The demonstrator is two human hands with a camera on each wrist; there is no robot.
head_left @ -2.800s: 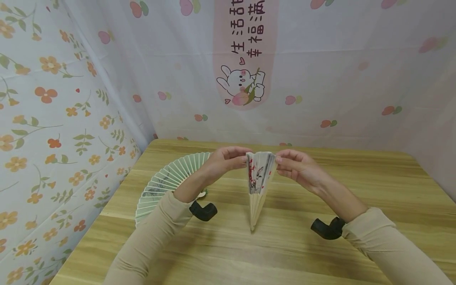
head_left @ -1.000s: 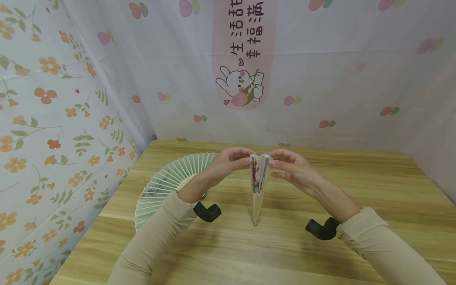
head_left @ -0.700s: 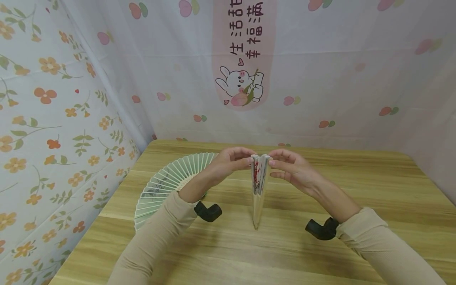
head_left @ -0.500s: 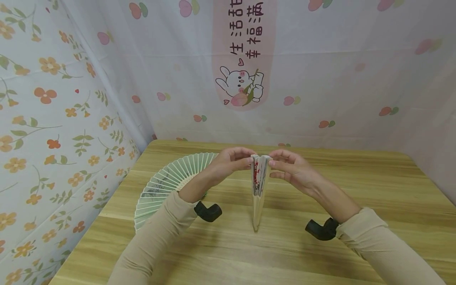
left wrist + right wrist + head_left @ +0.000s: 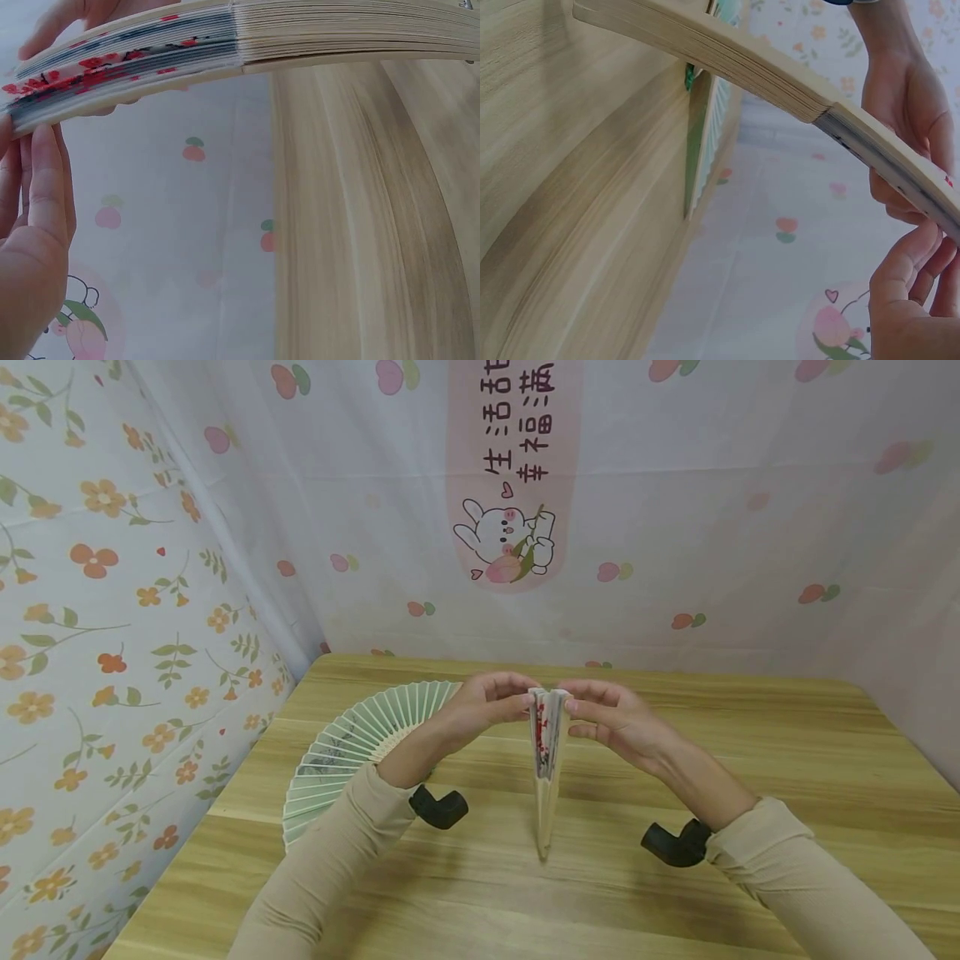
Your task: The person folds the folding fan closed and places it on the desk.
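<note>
In the head view, a nearly folded hand fan [image 5: 546, 810] is held over the middle of the table, its wooden ribs pointing down toward me. My left hand [image 5: 483, 708] pinches its left upper edge between thumb and fingers. The right hand [image 5: 618, 717] pinches the opposite edge. Between them the pale leaf shows narrow pleats with red blossoms. The left wrist view shows the stacked ribs [image 5: 352, 34] lying close together, with the leaf slightly parted. From the right wrist, the fan's outer guard [image 5: 780, 75] is seen from the side.
A green folding fan [image 5: 337, 768] lies spread on the wooden table [image 5: 750, 760] at the left, partly covered by my left forearm. A black bent piece [image 5: 442, 807] sits at each wrist. Printed cloths [image 5: 675, 527] hang behind the table and at the left.
Both hands have come closer together, folding the printed fan from a wider spread to a narrow bundle. In the last half second its lower tip has dipped slightly toward me.
</note>
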